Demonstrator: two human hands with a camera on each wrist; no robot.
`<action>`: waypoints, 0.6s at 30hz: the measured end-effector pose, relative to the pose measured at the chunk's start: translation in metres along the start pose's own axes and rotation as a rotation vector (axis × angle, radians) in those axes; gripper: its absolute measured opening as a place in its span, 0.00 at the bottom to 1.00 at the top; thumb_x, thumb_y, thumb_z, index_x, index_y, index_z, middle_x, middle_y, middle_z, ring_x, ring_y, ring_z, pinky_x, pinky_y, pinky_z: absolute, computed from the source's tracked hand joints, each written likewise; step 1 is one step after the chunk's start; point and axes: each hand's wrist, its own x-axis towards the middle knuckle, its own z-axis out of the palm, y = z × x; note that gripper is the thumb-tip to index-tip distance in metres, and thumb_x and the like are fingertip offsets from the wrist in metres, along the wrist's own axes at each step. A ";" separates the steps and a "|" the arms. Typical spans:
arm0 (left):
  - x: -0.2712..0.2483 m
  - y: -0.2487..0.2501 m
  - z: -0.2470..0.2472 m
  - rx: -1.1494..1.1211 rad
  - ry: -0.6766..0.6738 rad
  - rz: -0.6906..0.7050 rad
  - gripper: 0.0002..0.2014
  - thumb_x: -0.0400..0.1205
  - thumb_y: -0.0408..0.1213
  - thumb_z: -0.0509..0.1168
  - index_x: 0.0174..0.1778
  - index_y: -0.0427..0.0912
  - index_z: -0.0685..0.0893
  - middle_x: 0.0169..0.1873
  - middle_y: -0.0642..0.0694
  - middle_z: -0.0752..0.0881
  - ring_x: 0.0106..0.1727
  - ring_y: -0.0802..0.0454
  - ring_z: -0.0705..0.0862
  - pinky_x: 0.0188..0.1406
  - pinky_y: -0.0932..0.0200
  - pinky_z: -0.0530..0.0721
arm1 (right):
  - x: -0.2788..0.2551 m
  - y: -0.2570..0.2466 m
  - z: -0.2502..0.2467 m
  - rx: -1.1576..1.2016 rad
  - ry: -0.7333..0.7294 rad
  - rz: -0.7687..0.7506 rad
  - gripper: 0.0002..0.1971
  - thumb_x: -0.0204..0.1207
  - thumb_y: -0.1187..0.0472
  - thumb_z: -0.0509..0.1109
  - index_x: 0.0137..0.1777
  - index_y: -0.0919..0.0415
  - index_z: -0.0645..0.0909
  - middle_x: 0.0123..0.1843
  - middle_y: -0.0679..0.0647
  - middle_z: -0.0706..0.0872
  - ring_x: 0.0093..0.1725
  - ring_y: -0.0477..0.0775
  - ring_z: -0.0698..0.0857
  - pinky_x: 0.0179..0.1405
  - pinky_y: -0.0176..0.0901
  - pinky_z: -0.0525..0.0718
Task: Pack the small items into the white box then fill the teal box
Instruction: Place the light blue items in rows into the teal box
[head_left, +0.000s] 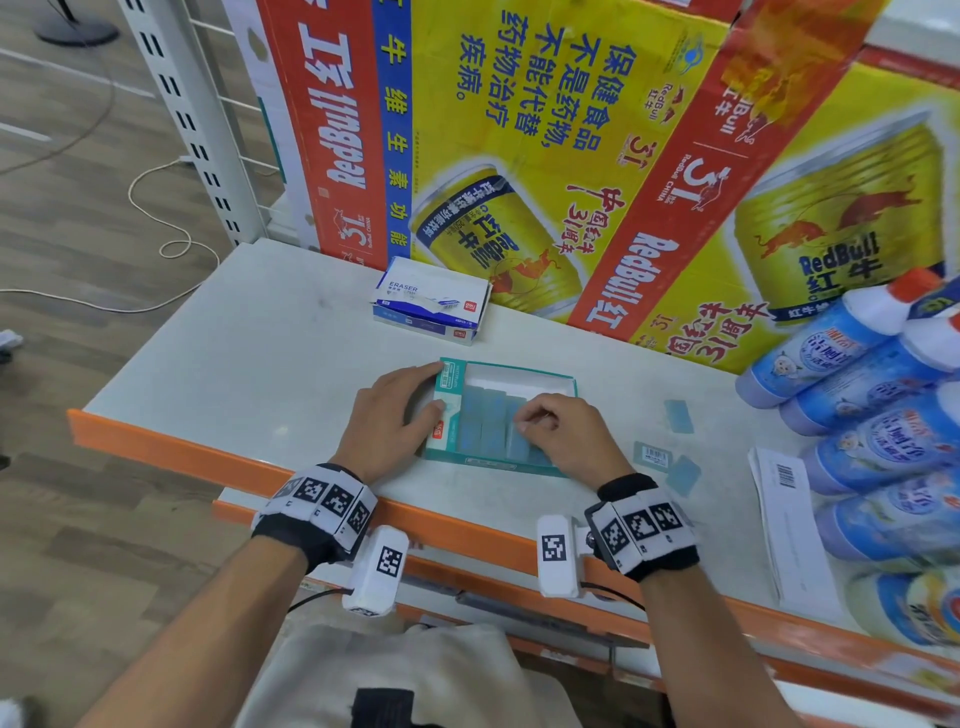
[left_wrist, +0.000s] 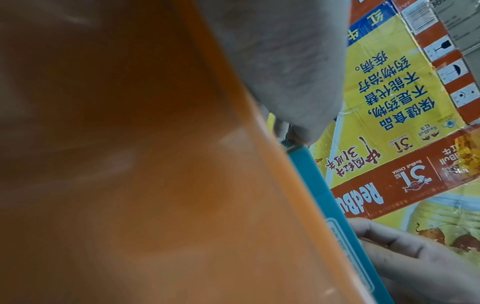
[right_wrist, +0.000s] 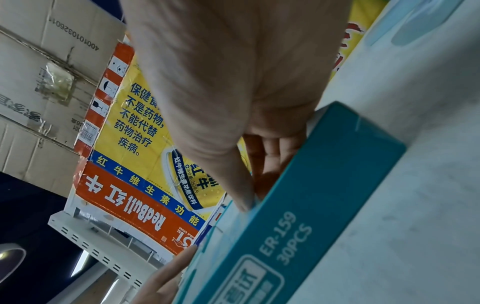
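Both forearms reach forward — left hand flat with fingers extended, right hand curled, fingertips pinched together.

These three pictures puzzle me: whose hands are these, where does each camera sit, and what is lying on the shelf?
There is no machine here: a person works with bare hands, wearing wristbands with printed markers. The wide picture comes from a camera on the person's head, looking down. The other two come from cameras on each wrist, looking along the hand, so they appear tilted and very close.

On the shelf lies an open teal box partly filled with blue erasers. The left hand steadies its left end. The right hand has its fingers curled over the erasers inside, apparently seating one. Three loose erasers lie to the right. Behind stands a white box marked ERASER. Blue bottles and large cartons fill the rest.
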 end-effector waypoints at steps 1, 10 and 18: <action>0.000 0.000 0.000 0.000 -0.001 -0.001 0.27 0.78 0.52 0.55 0.75 0.53 0.71 0.70 0.54 0.77 0.69 0.55 0.75 0.67 0.48 0.71 | 0.000 0.000 0.000 -0.004 -0.003 -0.002 0.03 0.73 0.70 0.72 0.44 0.64 0.86 0.31 0.39 0.78 0.27 0.30 0.78 0.32 0.19 0.73; 0.001 -0.002 0.001 0.005 0.003 0.005 0.26 0.79 0.52 0.55 0.75 0.54 0.70 0.70 0.55 0.77 0.69 0.55 0.75 0.67 0.47 0.71 | -0.001 0.004 0.006 -0.021 0.022 -0.002 0.05 0.70 0.68 0.74 0.42 0.59 0.87 0.40 0.47 0.77 0.31 0.41 0.77 0.38 0.19 0.74; 0.002 -0.002 0.001 0.006 -0.005 0.007 0.27 0.79 0.52 0.55 0.75 0.53 0.70 0.71 0.55 0.77 0.69 0.55 0.75 0.69 0.45 0.74 | -0.003 0.004 0.001 0.168 0.108 0.024 0.07 0.71 0.69 0.73 0.46 0.58 0.83 0.41 0.52 0.82 0.41 0.50 0.82 0.42 0.22 0.78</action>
